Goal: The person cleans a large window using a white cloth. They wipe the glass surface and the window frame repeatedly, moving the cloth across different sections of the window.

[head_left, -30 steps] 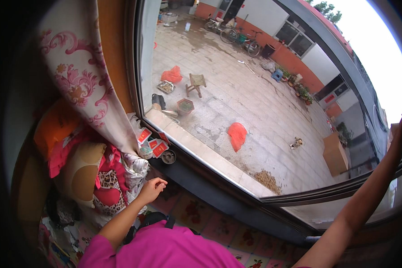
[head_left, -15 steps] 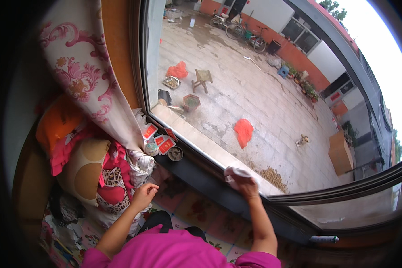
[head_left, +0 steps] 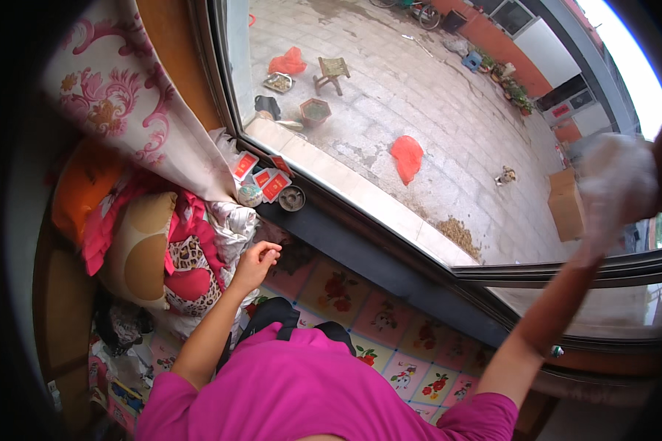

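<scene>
Cushion [head_left: 141, 253]: beige and brown, lay left of the left hand.
Left hand [head_left: 254, 266]: raised on a slanting forearm, fingers loosely curled; whether the tips met could not be told.
Red-and-white packets [head_left: 275, 185]: lay beyond the left hand, their printing too small to read.
Metal dish [head_left: 292, 198]: beside those packets.
Right hand [head_left: 605, 213]: blurred, arm stretched far out, closed around the white cloth.
White cloth [head_left: 616, 165]: in the right hand, near the window frame [head_left: 559, 275].
</scene>
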The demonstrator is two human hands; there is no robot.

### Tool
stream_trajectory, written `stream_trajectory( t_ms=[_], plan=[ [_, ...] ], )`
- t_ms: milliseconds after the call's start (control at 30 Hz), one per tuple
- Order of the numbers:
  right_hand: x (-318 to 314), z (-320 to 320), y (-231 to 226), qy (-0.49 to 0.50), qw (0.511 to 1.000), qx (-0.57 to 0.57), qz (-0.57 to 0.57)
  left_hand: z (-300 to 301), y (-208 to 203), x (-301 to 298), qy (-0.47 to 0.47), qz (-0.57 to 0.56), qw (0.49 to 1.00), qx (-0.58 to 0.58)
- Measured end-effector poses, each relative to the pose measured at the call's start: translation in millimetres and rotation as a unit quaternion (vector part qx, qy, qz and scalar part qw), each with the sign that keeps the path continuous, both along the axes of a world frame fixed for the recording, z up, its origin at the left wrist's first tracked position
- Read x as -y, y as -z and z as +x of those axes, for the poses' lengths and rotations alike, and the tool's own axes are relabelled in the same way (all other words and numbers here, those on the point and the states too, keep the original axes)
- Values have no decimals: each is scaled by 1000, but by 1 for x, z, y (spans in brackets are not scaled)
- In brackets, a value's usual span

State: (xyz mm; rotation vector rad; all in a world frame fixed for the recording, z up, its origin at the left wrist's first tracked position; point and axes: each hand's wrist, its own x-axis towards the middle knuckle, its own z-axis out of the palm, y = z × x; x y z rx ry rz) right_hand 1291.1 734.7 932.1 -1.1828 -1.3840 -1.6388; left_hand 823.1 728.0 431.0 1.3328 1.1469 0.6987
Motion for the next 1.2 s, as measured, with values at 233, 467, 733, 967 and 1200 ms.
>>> stream_trajectory(
  t_ms=[233, 467, 733, 967, 1200],
  plan=[
    [43, -16, 485, 85, 836, -90, -535, -11, -15, 18, 41, 19, 996, -71],
    [73, 31, 363, -63, 814, -163, -554, -64, 23, 25, -9, 21, 996, -90],
    [37, 102, -235, 92, 979, 177, 44, -32, 11, -25, -24, 17, 999, 14],
    [-129, -127, -48, -22, 991, 93, -89, -7, -36, -65, -30, 115, 993, 18],
    [-45, -129, 285, -13, 792, 42, -609, -37, -103, -95, -44, 176, 980, 80]
  ],
)
